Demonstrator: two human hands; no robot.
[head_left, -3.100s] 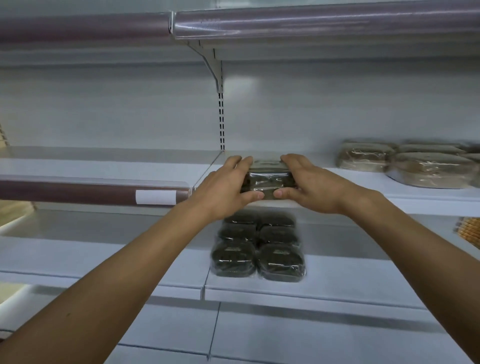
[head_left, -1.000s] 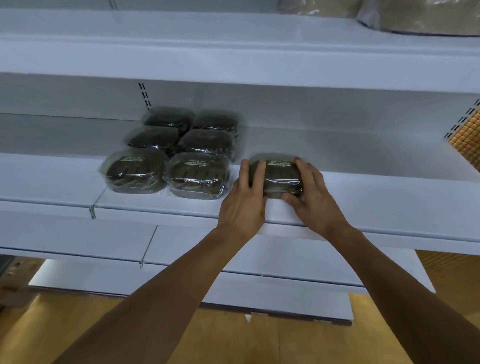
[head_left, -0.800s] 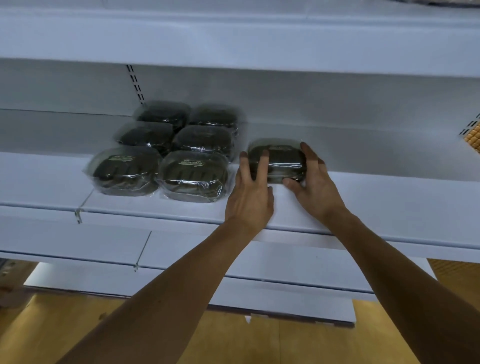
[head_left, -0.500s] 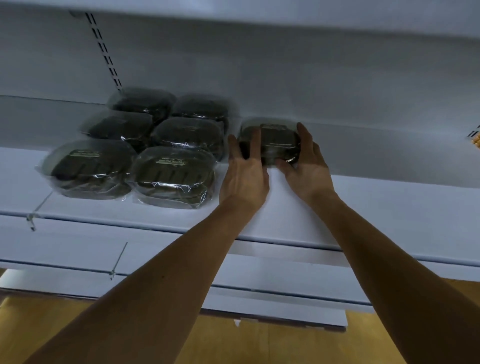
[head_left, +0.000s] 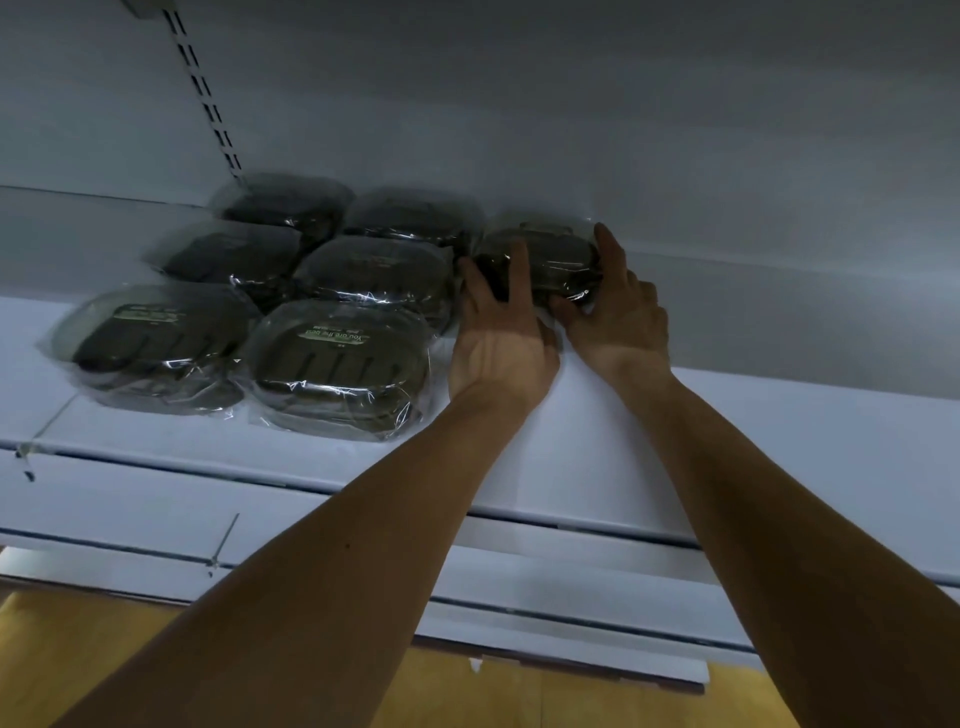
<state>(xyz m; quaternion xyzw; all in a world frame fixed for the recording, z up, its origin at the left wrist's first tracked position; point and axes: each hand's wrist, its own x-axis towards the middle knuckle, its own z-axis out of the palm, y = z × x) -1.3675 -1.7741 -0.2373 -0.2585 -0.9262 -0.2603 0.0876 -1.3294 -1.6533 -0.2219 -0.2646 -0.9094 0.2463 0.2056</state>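
Seven dark packs in clear wrap lie on a white shelf, and both hands are on the one farthest right. That dark pack sits at centre frame, deep on the shelf, close against the grey back wall, with its left edge just beside the back row of the others. The left hand lies over its near left part with the fingers straight and spread, pressing on the wrap. The palm sits low over the shelf in front. The right hand holds the right side. Its forefinger runs up along the far right edge, its thumb is against the near edge, and the remaining fingers are curled back. The two hands are close together, thumbs almost meeting in front of the pack, and both bare forearms reach up from the bottom of the frame.

To the left, the six other packs form two columns of three, touching one another; the nearest right one bears a pale label with print on it. A slotted upright runs down the wall at upper left, ending behind the back row. Below the shelf edge, lower shelves step out toward the viewer, and a yellow wooden floor shows along the bottom.
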